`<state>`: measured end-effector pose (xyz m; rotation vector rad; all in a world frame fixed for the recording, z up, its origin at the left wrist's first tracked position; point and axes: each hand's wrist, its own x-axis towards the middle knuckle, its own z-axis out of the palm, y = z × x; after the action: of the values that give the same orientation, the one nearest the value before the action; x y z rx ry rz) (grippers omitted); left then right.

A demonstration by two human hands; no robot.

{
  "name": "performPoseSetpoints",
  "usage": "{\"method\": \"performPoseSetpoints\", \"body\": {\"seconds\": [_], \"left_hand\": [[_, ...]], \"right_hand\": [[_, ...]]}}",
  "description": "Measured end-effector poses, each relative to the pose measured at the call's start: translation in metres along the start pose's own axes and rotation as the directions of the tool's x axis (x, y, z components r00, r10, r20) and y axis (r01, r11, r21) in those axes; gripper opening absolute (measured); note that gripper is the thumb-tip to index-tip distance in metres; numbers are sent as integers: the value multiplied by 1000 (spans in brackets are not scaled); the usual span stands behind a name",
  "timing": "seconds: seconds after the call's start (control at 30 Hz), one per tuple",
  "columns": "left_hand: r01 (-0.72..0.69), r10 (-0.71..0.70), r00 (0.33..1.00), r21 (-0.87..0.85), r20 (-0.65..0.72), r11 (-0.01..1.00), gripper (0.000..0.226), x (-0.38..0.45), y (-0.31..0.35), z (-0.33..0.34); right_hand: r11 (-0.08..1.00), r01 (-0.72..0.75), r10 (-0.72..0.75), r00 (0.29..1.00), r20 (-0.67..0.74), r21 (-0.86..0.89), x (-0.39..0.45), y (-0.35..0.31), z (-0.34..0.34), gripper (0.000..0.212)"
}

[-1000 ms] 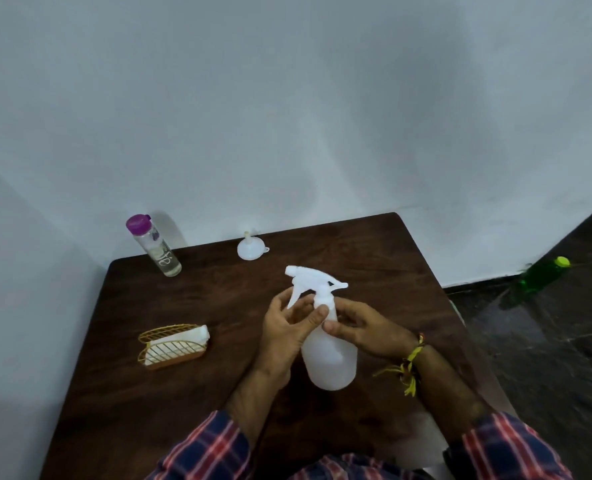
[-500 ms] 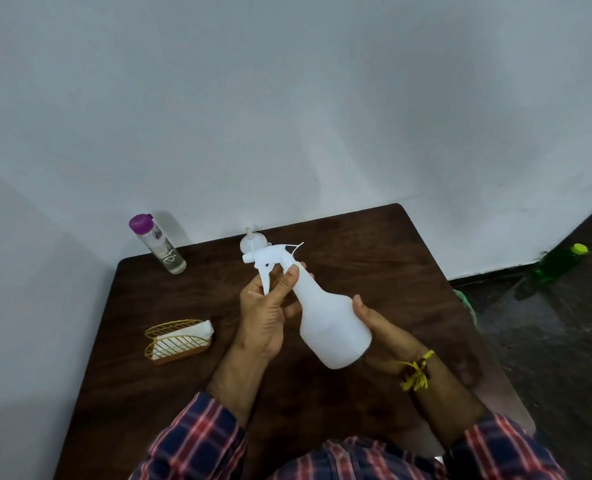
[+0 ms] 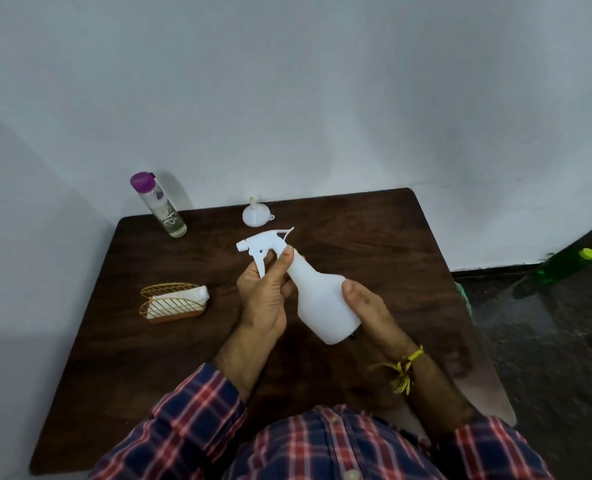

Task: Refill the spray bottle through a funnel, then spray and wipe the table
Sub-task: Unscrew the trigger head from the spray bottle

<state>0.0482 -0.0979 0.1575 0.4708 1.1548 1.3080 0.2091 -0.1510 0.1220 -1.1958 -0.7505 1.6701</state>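
Two hands held the white plastic spray bottle [image 3: 322,299] up off the dark brown wooden table [image 3: 374,237], near the middle of it. The left hand [image 3: 263,296] had its fingers wrapped tight round the neck, just under the white trigger head [image 3: 263,242]. The right hand [image 3: 367,306] cupped the fat bottom end, thumb on top and pressed to the side; its other fingers were hidden behind the bottle.

The bottle lay tilted, not upright. Its long line ran from the base at about 4 o'clock to the head at about 10 o'clock, and the nozzle pointed off to 9 o'clock.

It looked light — probably empty or nearly so — and the plastic looked thin and smooth, so it might bend a little if squeezed hard and could slip in wet hands. The neck seemed the best place to grip for twisting the head off, with the other hand steadying the wide body.

The small white plastic funnel [image 3: 255,214] sat upside down at 12 o'clock near the wall. The clear bottle with a purple cap [image 3: 159,206] stood at 10 o'clock — well apart from the hands. The gold wire holder with white napkins [image 3: 173,303] sat at 9 o'clock.
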Motion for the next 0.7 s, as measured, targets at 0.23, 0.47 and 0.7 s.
{"method": "performPoseSetpoints", "body": {"seconds": [0.23,0.47,0.7], "left_hand": [[-77,75,997,87,25,993,36,-13,6,-12],[-74,69,996,108,50,991,29,-17,11,-11],[-65,57,996,99,75,993,27,-16,21,-8]], "right_hand": [[920,136,-133,991,33,-368,-2,13,3,85],[996,-79,84,977,195,-31,-12,7,8,74],[986,-51,70,991,113,-161,-10,-10,11,76]]}}
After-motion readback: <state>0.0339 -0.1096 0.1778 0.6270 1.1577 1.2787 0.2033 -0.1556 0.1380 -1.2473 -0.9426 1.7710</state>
